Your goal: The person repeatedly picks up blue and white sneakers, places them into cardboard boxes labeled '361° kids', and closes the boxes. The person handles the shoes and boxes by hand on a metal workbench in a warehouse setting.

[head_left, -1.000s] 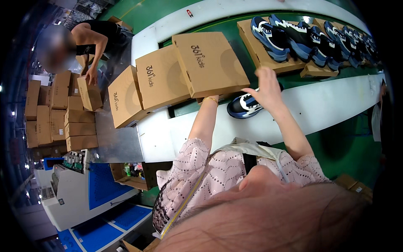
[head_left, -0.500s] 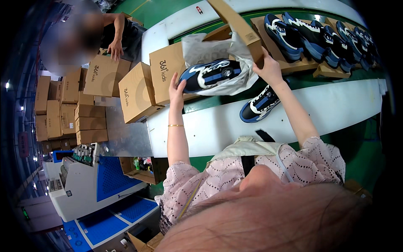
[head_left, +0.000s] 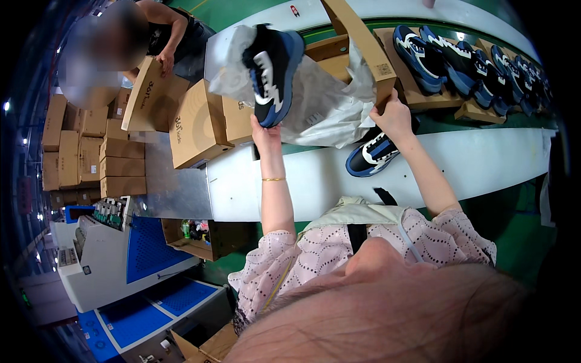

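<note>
My left hand [head_left: 266,134] is closed on the lower end of a black, blue and white sneaker [head_left: 278,78], holding it tilted upright above white wrapping paper [head_left: 324,112]. The crumpled paper spills from an open brown shoe box [head_left: 330,53]. With my right hand [head_left: 393,116] I grip the edge of the box's raised cardboard lid [head_left: 376,68]. A matching sneaker [head_left: 368,158] lies on the white tabletop [head_left: 484,160], just below my right hand and partly covered by my wrist.
Several similar sneakers [head_left: 417,57] stand on boxes at the far right. At the far left a co-worker's hand [head_left: 164,60] touches a brown box [head_left: 151,100]. More cartons [head_left: 91,163] are stacked left of a blue-and-white machine [head_left: 115,248]. Another shoe box [head_left: 196,127] stands between.
My left hand has raised the sneaker out of the paper and turned it from lying flat to upright. My right hand stays at the lid. The co-worker's box has tipped.
</note>
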`<control>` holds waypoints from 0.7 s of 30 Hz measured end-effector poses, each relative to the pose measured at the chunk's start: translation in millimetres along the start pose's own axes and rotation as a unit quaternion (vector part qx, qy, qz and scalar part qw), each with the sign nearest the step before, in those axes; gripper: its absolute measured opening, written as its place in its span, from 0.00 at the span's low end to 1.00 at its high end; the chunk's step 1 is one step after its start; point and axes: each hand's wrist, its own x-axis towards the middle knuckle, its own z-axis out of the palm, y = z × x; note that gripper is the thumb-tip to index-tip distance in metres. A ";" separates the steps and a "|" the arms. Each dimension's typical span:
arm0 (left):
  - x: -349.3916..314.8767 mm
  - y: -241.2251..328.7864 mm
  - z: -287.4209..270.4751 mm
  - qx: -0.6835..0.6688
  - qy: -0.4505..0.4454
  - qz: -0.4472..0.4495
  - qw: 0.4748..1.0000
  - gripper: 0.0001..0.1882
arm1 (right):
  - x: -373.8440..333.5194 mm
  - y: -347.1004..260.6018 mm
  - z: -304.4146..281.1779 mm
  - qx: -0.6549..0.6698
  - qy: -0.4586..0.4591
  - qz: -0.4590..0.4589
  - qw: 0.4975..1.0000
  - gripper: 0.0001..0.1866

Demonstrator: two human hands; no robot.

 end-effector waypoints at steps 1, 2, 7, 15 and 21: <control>-6.8 3.4 -3.7 -0.037 -0.070 0.009 0.997 0.22 | 0.7 4.9 1.7 -0.003 0.009 0.008 1.000 0.28; -26.1 13.7 -0.3 -0.026 -0.129 0.011 0.991 0.23 | 1.6 8.2 2.5 -0.004 0.020 0.019 1.000 0.28; -60.1 32.8 -131.9 0.009 -0.163 -0.187 0.969 0.24 | 8.6 8.4 1.0 -0.008 0.028 0.030 0.999 0.27; -63.1 25.1 -85.3 0.714 -0.216 0.151 0.649 0.37 | 2.6 4.5 4.7 -0.020 0.005 0.024 0.999 0.29; -1.2 -30.2 87.1 0.701 -0.275 0.295 0.588 0.56 | -9.8 9.1 4.1 -0.034 0.049 0.023 0.998 0.32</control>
